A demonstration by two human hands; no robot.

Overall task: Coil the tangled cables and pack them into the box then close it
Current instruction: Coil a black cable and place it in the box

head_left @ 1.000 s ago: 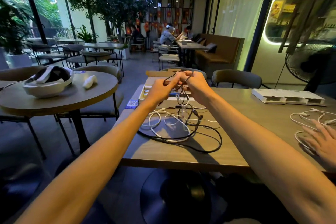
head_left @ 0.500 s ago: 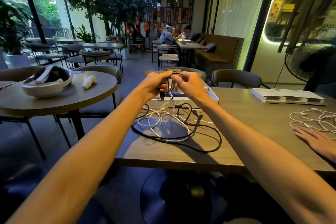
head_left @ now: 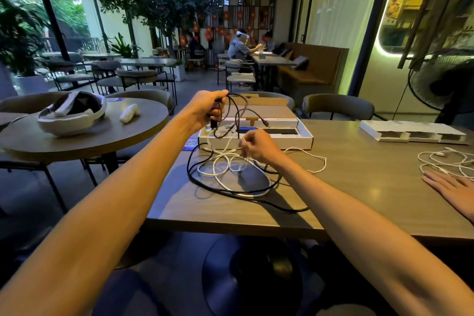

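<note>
Progress: early, by my judgement. No finished coil is visible.
- Left hand (head_left: 209, 108), raised, fingers clenched round a few loops of the black cable (head_left: 189, 167); the rest trails onto the table (head_left: 359, 187).
- White cable (head_left: 325, 162) lies tangled with it, just in front of the open white box (head_left: 305, 141).
- Right hand (head_left: 259, 147) pinches a white strand.
- Left to do: coiling, packing, closing.

Room: café. Round table (head_left: 102, 141) at left bears a VR headset (head_left: 71, 115) and a controller (head_left: 129, 113). At far right are a white tray (head_left: 410, 132), more white cables (head_left: 446, 162), another person's flat hand (head_left: 454, 192) and a fan (head_left: 441, 80).
</note>
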